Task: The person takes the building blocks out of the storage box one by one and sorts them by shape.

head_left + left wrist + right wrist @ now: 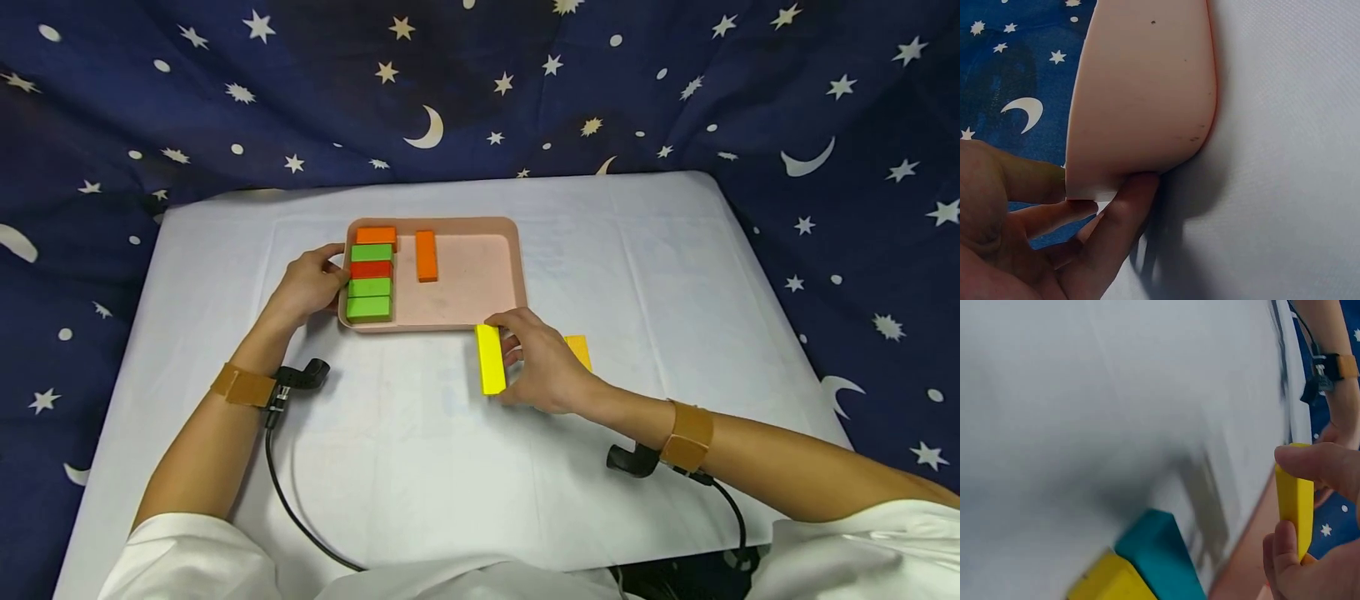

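Observation:
My right hand (551,362) pinches a yellow block (491,360) between thumb and fingertips, just off the front right part of a pink tray (472,317). In the right wrist view the same yellow block (1296,500) stands lengthwise in the grip, above the table. My left hand (309,283) holds the tray's left end. The left wrist view has its fingers and thumb at the rim and outer wall of the tray (1141,94). Inside the tray, orange, green and red blocks form a column along the left wall, with a red block (371,270) mid-column. Apart from them lies an orange block (426,256).
Beyond my right hand, a yellow block (579,352) lies partly hidden on the white-covered table (420,467). The right wrist view has a teal block (1161,553) touching it. A dark blue star-patterned cloth (480,92) hangs behind. Cables trail from both wrist cameras.

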Tool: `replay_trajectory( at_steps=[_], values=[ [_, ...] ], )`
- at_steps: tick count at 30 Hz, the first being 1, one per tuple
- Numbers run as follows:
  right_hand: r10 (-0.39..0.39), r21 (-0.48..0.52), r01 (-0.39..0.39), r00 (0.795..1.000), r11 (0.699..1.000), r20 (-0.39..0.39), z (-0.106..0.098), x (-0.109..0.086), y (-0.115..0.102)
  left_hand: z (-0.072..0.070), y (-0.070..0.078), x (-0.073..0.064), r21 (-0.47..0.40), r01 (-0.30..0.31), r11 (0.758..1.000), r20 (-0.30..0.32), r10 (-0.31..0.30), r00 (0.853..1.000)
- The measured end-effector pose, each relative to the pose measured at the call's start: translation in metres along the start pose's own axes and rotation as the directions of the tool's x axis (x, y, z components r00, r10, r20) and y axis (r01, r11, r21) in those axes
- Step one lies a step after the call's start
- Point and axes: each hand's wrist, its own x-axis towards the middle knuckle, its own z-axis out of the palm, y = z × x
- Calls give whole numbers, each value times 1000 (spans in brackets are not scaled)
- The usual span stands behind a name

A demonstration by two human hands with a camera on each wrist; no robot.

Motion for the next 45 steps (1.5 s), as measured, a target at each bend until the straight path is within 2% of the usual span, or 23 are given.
replay_trajectory(
  at_steps=[11, 15, 19, 24, 30, 34, 39, 45],
  values=[
    [2, -94, 1, 999, 996, 39, 29, 3, 18, 0, -2, 1, -20, -2, 1000, -5, 2, 1000],
    [-7, -158, 13, 999, 987, 38, 34, 5, 20, 0, -3, 1, -14, -4, 1000, -10, 4, 1000],
    [15, -228, -3, 999, 974, 48, 35, 5, 18, 0, -2, 1, -7, -9, 1000, -14, 9, 1000],
    [8, -317, 13, 998, 948, 64, 34, 4, 16, 0, -2, 1, -12, -4, 1000, -14, 4, 1000],
    [-84, -438, 91, 996, 894, 34, 30, 3, 20, 0, -3, 1, -17, -5, 1000, -6, 4, 1000],
    [-107, -488, 103, 994, 867, 18, 27, 1, 24, 0, -3, 1, -19, -3, 1000, -2, 2, 1000],
    [-86, -492, 74, 996, 867, -2, 19, -4, 31, 1, -2, 1, -17, -2, 1000, -3, 2, 1000],
    [-60, -461, 45, 998, 886, -18, 11, -8, 38, 0, -2, 2, -32, 7, 999, 0, -7, 1000]
  ],
)
